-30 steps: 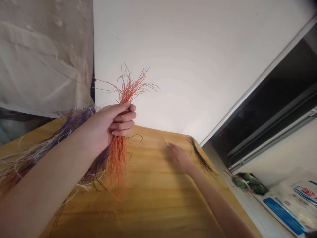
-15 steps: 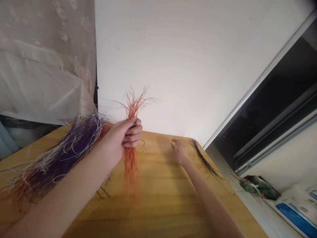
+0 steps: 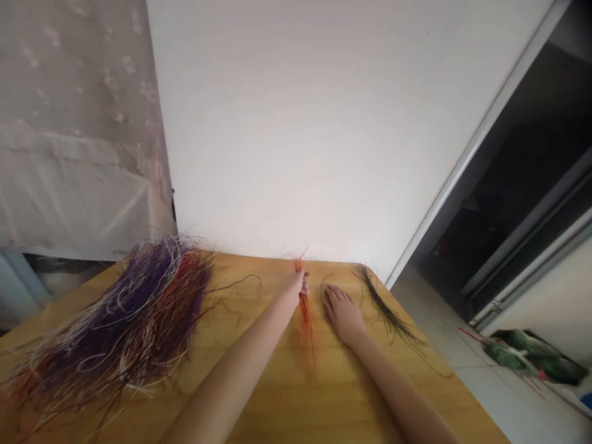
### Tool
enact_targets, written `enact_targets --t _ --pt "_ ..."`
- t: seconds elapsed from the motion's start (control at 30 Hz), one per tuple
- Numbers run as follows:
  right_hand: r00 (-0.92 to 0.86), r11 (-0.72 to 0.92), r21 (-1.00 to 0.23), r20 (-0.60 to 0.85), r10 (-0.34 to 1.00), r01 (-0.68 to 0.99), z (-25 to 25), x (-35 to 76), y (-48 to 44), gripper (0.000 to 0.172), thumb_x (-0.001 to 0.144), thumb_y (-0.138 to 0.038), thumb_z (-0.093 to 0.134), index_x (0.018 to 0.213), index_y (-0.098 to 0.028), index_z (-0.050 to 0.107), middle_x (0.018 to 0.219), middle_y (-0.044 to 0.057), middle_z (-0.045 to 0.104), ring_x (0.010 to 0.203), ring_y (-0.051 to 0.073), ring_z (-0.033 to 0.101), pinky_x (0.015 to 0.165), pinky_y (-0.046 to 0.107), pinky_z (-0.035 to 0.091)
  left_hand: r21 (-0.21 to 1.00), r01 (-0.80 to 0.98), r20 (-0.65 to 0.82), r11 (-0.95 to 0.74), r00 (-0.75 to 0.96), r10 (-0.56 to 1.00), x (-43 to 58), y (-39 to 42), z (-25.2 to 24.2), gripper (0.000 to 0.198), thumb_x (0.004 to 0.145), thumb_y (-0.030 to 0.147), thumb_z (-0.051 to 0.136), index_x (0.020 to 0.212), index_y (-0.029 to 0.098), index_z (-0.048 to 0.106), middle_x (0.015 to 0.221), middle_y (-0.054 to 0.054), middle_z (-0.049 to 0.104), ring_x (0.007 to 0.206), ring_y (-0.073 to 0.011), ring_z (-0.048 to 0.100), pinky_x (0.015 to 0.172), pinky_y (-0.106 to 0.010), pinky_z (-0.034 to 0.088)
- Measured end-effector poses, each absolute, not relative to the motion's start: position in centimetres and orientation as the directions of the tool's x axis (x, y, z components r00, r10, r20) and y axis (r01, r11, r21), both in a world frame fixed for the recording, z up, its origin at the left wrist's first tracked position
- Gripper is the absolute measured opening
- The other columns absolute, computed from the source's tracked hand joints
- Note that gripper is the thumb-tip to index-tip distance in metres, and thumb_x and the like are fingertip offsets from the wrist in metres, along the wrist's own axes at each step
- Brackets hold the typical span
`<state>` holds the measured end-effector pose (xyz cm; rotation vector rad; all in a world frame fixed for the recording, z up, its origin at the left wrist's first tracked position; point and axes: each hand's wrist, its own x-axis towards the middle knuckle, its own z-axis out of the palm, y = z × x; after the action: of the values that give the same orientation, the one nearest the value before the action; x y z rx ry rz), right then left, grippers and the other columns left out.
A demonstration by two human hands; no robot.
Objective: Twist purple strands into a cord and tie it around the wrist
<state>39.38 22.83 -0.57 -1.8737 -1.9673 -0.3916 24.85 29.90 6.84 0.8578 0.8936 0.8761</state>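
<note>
My left hand [image 3: 300,285] is closed around a bundle of orange strands [image 3: 305,320] near the far edge of the wooden table [image 3: 277,382]. A short tuft sticks out above the fist, and the longer, blurred ends trail below it towards me. Flat on the tabletop lies my right hand [image 3: 343,313], fingers stretched out, holding nothing. It sits just right of the orange bundle. Beyond it, along the right edge, is a thin bundle of black strands [image 3: 386,308].
A large heap of mixed purple, white, red and brown strands [image 3: 139,308] covers the table's left side. Behind the table rises a white wall [image 3: 296,135]; a pale patterned curtain [image 3: 78,123] hangs at left. Green bundles [image 3: 531,357] lie on the floor at right.
My left hand has carried the orange bundle away from me, right and down towards the table's far edge. My right hand has come to rest flat on the table. The view has shifted slightly.
</note>
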Motion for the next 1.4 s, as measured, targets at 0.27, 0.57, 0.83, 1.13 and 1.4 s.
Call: enact_targets --t 0.27,0.57,0.83,1.13,1.4 --pt "-0.150 0.158 0.014 0.408 0.901 0.987 -0.8 39.2 23.2 0.035 0.094 -0.027 0.058 0.127 -0.019 0.054 0.136 0.010 0.053 0.118 0.027 0.056 0.097 0.050 0.048 0.966 0.108 -0.252 0.237 0.166 0.953 25.0 31.6 2.4 0.028 0.094 0.030 0.057 0.116 0.014 0.057 0.111 -0.008 0.061 0.090 -0.0185 0.063 0.076 -0.036 0.056" --pt "0.079 -0.109 0.065 0.352 0.933 0.992 -0.3 38.9 23.0 0.028 0.094 -0.029 0.058 0.118 -0.016 0.059 0.122 0.010 0.060 0.106 0.023 0.062 0.089 0.045 0.052 0.900 0.434 -0.048 0.036 0.018 0.999 22.8 31.4 2.2 0.036 0.094 0.035 0.056 0.126 0.018 0.054 0.131 -0.011 0.053 0.114 -0.0260 0.055 0.094 -0.047 0.048" --pt "0.186 -0.236 0.129 0.317 0.930 0.963 0.6 38.3 22.7 0.027 0.093 -0.030 0.060 0.115 -0.013 0.060 0.117 0.010 0.062 0.102 0.022 0.063 0.087 0.043 0.053 0.724 0.622 0.217 -0.299 0.206 0.954 24.9 27.9 -0.8 0.041 0.092 0.026 0.059 0.132 0.017 0.050 0.143 -0.012 0.043 0.130 -0.0308 0.043 0.106 -0.056 0.037" --pt "0.207 -0.250 0.097 0.322 0.924 0.963 0.8 38.8 22.7 0.026 0.093 -0.030 0.059 0.113 -0.013 0.060 0.113 0.009 0.064 0.098 0.021 0.064 0.085 0.042 0.054 0.627 0.685 0.280 -0.371 0.246 0.928 28.8 26.6 -0.8 0.042 0.093 0.024 0.058 0.133 0.017 0.049 0.145 -0.013 0.041 0.132 -0.0314 0.041 0.107 -0.057 0.035" --pt "0.193 -0.117 -0.184 0.475 0.858 0.976 3.3 38.0 21.8 0.023 0.094 -0.026 0.058 0.114 -0.015 0.060 0.119 0.009 0.061 0.108 0.023 0.060 0.092 0.046 0.050 0.606 0.695 0.300 -0.387 0.251 0.920 23.2 28.4 5.2 0.043 0.095 0.035 0.053 0.134 0.016 0.048 0.142 -0.014 0.044 0.130 -0.0307 0.044 0.106 -0.055 0.036"
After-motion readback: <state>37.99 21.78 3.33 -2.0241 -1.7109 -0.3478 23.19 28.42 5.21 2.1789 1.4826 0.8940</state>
